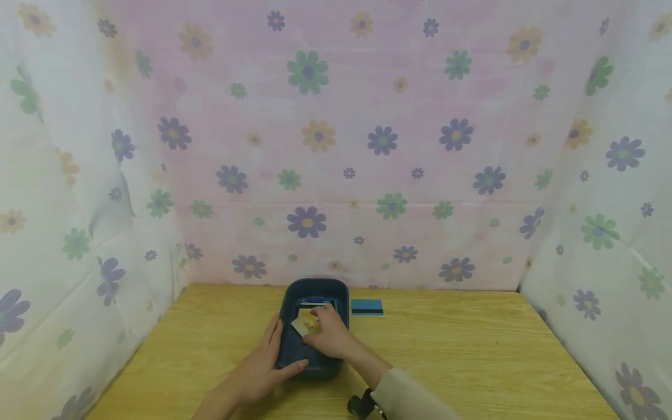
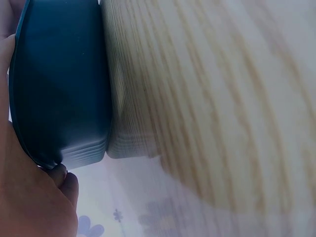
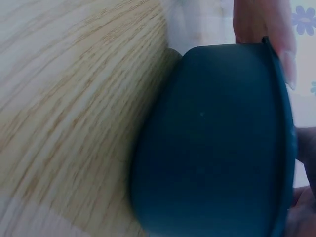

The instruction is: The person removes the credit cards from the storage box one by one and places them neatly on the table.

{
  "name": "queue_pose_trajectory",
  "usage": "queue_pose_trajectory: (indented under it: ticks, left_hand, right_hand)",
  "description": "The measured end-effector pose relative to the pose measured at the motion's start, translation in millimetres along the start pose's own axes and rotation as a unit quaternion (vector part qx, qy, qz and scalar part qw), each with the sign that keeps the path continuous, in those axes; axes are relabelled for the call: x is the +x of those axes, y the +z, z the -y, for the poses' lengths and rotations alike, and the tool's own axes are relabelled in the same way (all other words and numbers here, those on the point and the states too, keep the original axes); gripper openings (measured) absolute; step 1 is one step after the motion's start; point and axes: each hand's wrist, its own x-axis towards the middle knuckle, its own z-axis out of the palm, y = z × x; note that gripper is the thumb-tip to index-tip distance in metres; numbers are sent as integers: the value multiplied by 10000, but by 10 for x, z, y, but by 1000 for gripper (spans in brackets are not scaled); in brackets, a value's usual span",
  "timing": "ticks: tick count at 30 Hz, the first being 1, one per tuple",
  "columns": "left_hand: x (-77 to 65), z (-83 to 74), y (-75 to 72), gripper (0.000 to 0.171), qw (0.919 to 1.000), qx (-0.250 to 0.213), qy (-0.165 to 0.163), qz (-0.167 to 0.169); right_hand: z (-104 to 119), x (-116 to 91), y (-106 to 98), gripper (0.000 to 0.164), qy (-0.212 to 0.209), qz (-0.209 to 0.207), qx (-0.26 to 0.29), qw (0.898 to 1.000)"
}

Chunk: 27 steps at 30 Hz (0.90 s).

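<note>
A dark blue plastic basin [image 1: 310,368] with rounded corners stands on the table. My left hand [image 1: 261,361] holds it at the near left corner, fingers along the left wall and thumb over the near rim. In the left wrist view, curled fingertips [image 2: 61,175] reach the basin's rim. My right hand [image 1: 332,333] reaches inside the basin and pinches a cream and yellow card [image 1: 303,324], tilted there. Behind that card lie other flat pieces [image 1: 315,301], white and blue, partly hidden. The right wrist view shows the basin's outer wall [image 3: 212,133], with the right hand mostly hidden behind it.
A blue card with a dark stripe [image 1: 367,307] lies on the wood-grain table [image 1: 446,350], just right of the basin. Flower-printed cloth [image 1: 341,146] encloses the table at the back and both sides. A black device [image 1: 361,405] sits at my right wrist.
</note>
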Motion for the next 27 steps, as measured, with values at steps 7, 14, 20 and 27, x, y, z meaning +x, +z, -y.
queue_pose_trajectory:
  ticks: [7,14,20,27]
  left_hand:
    - [-6,-14,-2,117,10000,-19,7,-40]
    - [-8,-21,4,118,10000,48,-36,-57]
    - [-18,-57,-8,117,10000,16,29,-87]
    - [-28,-53,-8,116,10000,31,-21,-73]
  right_hand:
    - [-2,100,137,55,418,-390,-208,9981]
    - [-12,159,227,35,955,-599,-838,9901]
    - [-6,179,240,35,1121,-689,-909,9871]
    - [-16,200,293,36,1272,-649,-1046,9842]
